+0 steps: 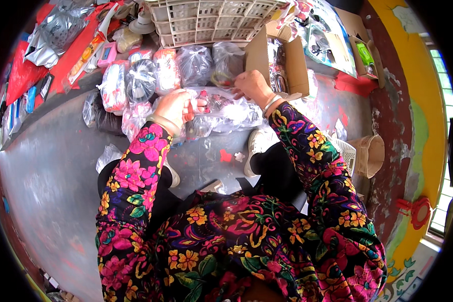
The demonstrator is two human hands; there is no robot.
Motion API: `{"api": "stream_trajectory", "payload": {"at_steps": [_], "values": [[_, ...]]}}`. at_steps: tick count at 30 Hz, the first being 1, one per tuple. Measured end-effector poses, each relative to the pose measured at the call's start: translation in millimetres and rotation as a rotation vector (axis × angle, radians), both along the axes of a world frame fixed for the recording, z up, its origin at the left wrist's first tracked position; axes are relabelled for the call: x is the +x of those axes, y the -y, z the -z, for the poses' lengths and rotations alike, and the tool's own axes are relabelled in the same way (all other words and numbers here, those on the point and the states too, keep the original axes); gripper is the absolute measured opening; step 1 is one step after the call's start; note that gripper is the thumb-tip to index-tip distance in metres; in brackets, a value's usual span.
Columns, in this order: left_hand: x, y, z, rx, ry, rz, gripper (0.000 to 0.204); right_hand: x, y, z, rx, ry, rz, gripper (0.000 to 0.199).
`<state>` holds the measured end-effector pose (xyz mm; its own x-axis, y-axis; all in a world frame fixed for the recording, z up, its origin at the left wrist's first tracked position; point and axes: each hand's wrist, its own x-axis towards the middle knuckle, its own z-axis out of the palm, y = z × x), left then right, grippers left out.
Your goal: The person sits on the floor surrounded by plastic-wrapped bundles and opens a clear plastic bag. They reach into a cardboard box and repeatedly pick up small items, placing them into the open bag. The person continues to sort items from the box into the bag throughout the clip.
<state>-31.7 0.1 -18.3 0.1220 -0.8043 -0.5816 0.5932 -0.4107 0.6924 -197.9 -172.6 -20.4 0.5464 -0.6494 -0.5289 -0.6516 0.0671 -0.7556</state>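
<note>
My left hand (pixel 176 108) is closed, its fingers pinching the edge of a clear plastic bag (pixel 216 100) with red and dark pieces in it. To its right, my right hand (pixel 255 87) is curled with fingertips bent down beside the open cardboard box (pixel 299 70). Whatever those fingertips hold is too small or hidden to make out. Just beyond them stands a tied grey see-through bag (pixel 228 58), with another grey bag (pixel 194 65) at its left. More clear bags (pixel 236 117) lie between my hands and my feet. Small wrapped items fill the cardboard box.
Filled bags, among them a red-and-white one (pixel 115 86) and a dark one (pixel 141 80), stand at the left. A cream plastic crate (pixel 211 22) sits at the back. At the right are a cardboard carton (pixel 370 155) and a white basket (pixel 343 151). Red scraps (pixel 225 155) lie on the floor.
</note>
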Motion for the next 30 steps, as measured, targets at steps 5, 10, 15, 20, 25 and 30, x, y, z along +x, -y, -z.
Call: {"api": "stream_trajectory", "payload": {"at_steps": [5, 10, 15, 20, 25, 30], "values": [[2, 4, 11, -0.003, -0.054, -0.037, 0.02, 7, -31, 1, 0.291, 0.267, -0.09, 0.013], [-1, 5, 10, -0.001, -0.025, -0.11, 0.021, 7, -35, 49, 0.224, 0.257, -0.4, 0.014], [-1, 4, 9, -0.025, -0.014, -0.147, 0.021, -1, -20, 68, -0.648, -0.274, -0.825, 0.017], [-2, 2, 5, -0.034, -0.008, -0.101, 0.022, -3, -6, 70, -0.755, -0.564, -0.487, 0.018], [-2, 3, 6, -0.039, -0.017, -0.08, 0.022, -5, -6, 64, -0.915, -0.491, -0.791, 0.022], [-1, 0, 3, -0.035, 0.0, -0.1, 0.023, -22, -38, 48, -0.771, -0.368, -0.915, 0.04]]}}
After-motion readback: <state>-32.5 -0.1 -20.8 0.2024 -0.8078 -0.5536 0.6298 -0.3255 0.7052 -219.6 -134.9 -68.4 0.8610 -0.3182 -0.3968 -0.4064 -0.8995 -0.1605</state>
